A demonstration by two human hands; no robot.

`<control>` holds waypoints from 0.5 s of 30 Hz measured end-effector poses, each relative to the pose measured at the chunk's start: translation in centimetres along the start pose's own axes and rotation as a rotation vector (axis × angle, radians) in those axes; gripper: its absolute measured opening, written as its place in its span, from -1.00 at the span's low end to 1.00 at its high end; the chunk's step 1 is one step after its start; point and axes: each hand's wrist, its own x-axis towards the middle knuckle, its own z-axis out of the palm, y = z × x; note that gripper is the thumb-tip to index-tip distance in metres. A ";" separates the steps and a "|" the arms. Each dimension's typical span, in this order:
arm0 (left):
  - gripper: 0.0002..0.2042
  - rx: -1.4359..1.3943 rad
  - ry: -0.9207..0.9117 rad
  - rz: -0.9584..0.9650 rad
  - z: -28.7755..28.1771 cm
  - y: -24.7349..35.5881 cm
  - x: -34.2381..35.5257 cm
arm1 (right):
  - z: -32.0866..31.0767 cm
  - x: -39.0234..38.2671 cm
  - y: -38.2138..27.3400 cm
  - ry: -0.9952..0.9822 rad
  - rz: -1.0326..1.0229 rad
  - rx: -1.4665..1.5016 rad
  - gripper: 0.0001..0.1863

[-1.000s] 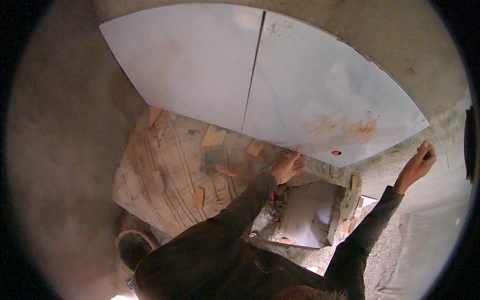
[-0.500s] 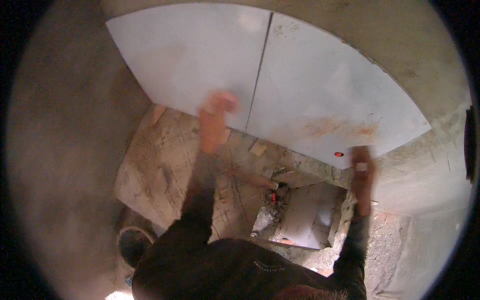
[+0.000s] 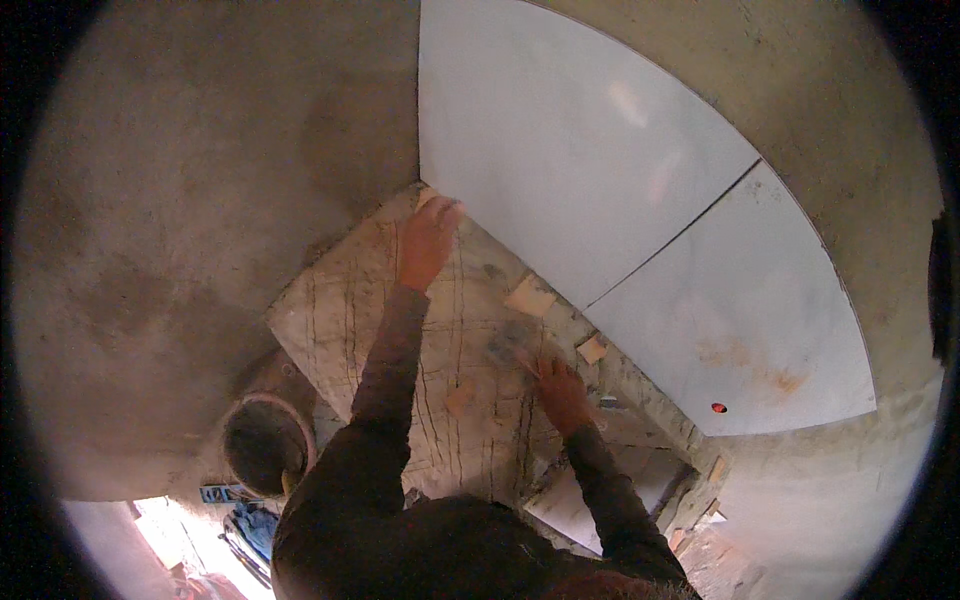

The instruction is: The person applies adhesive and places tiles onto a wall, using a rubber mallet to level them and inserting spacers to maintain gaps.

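Two large pale tiles (image 3: 560, 150) stand against the wall, with a dark narrow joint between them and a small red-lined hole (image 3: 719, 408) low in the right one. My left hand (image 3: 430, 240) reaches the tiles' lower left corner, its fingers closed at a small tan piece (image 3: 427, 196) tucked under the edge. My right hand (image 3: 563, 395) is over the scored, mortar-streaked surface (image 3: 390, 330), fingers stretched apart and slightly blurred. A grey smudged patch lies just past its fingertips; I cannot make out what it is.
More tan pieces (image 3: 530, 296) lie along the tiles' lower edge. A round bucket (image 3: 265, 445) stands at lower left, near a blue level (image 3: 228, 493) and blue cloth (image 3: 255, 528). An opening with a pale panel (image 3: 570, 510) lies below my right forearm.
My view has turned toward the left corner. My left hand has moved from before the left tile to the corner piece. My right hand has come left from beside the hole to the scored surface.
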 end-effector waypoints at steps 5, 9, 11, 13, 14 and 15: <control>-0.74 -0.066 0.049 0.353 4.1 2.0 3.9 | -6.0 -0.7 0.4 -0.032 0.146 0.548 -0.44; -0.74 -0.186 -0.006 0.504 6.2 6.6 5.5 | -13.5 -5.4 3.7 0.201 0.368 0.703 -0.55; -0.78 -0.267 -0.166 0.216 6.8 5.8 4.1 | -17.6 -8.6 3.9 0.162 0.641 0.816 -0.62; -0.78 -0.346 -0.246 -0.005 6.0 2.3 4.3 | -22.8 -9.2 2.7 0.264 0.714 0.935 -0.70; -0.78 -0.319 -0.201 -0.042 5.8 1.0 4.4 | -23.5 -10.0 3.0 0.330 0.682 0.929 -0.73; -0.78 -0.289 -0.150 -0.058 5.7 0.2 4.5 | -23.7 -11.4 2.9 0.343 0.689 0.947 -0.75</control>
